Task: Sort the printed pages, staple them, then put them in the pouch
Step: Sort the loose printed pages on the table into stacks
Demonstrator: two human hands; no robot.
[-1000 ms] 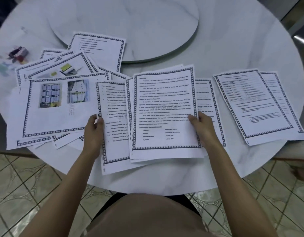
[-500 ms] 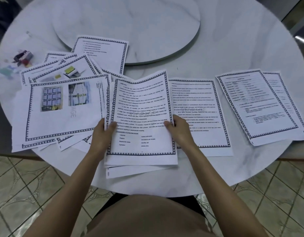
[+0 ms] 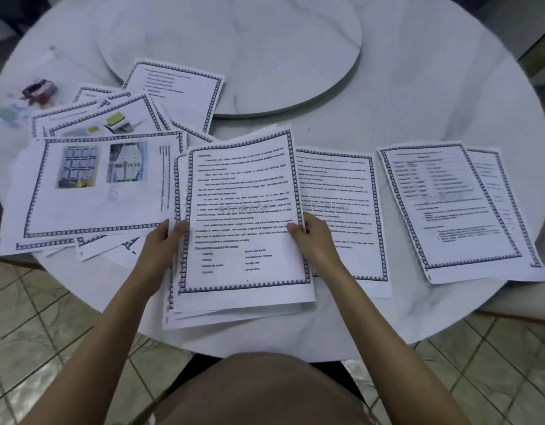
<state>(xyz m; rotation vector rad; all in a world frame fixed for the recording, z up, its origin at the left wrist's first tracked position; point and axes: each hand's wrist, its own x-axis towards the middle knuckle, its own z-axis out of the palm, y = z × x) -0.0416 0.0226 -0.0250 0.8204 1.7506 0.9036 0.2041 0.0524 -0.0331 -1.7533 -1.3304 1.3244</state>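
I hold a small stack of bordered printed pages (image 3: 240, 194) over the table's near edge. My left hand (image 3: 160, 243) grips its left edge, thumb on top. My right hand (image 3: 314, 237) grips the right edge the same way. To the right of the stack one text page (image 3: 341, 185) lies flat, and further right lie two overlapping pages (image 3: 449, 204). A loose heap of pages (image 3: 90, 185), the top one with two pictures, spreads at the left. A small dark and red object (image 3: 38, 90), perhaps the stapler, sits at the far left, blurred.
The round white marble table (image 3: 433, 87) carries a raised turntable (image 3: 249, 47) at its middle. A clear plastic sheet or pouch (image 3: 7, 111) lies blurred at the far left edge. Tiled floor shows below the table's rim.
The held stack shifted left, uncovering the text page on the right. My left hand let go of a single page and now grips the stack's left edge.
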